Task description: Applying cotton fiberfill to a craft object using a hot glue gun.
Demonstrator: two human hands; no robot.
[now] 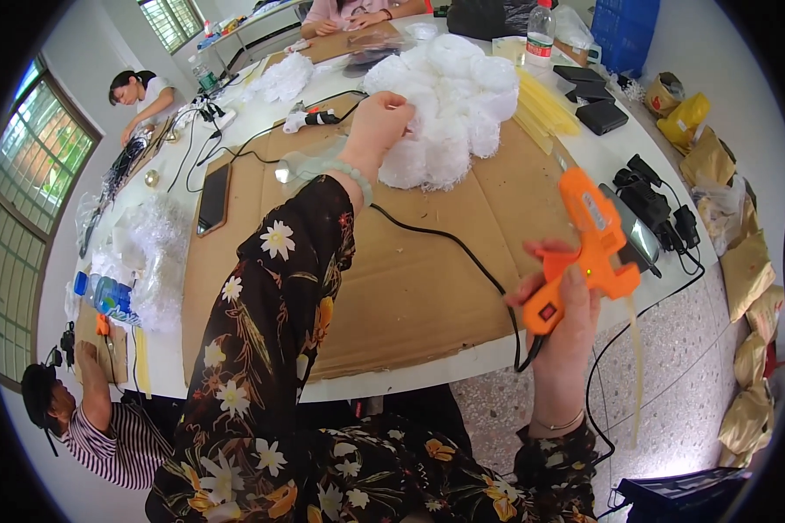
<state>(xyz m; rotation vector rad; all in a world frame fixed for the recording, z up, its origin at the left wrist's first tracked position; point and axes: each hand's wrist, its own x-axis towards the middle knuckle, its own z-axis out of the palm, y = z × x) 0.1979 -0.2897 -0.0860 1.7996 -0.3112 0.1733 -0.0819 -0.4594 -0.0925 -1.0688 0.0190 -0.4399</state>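
The fingers of the left hand (378, 131) are bent close together at the left border of the white fluffy bundle (462, 96); whether they pinch some strand of it, I cannot tell. The fingers of the right hand (574, 318) are closed around the handle of the orange glue gun (595, 222), well apart from the left hand.

The important relation is this one: the bundle lies to the left of the gun and farther away from the person, and the left hand is clearly the nearer one to it. The long axis of the gun's body points away from the person and slightly to the left, so its front end passes to the right of the bundle rather than facing it.

Behind the gun hangs a pale glue stick (637, 375). Between bundle and gun extends bare brown cardboard (427, 288), crossed by a black cable (449, 237).
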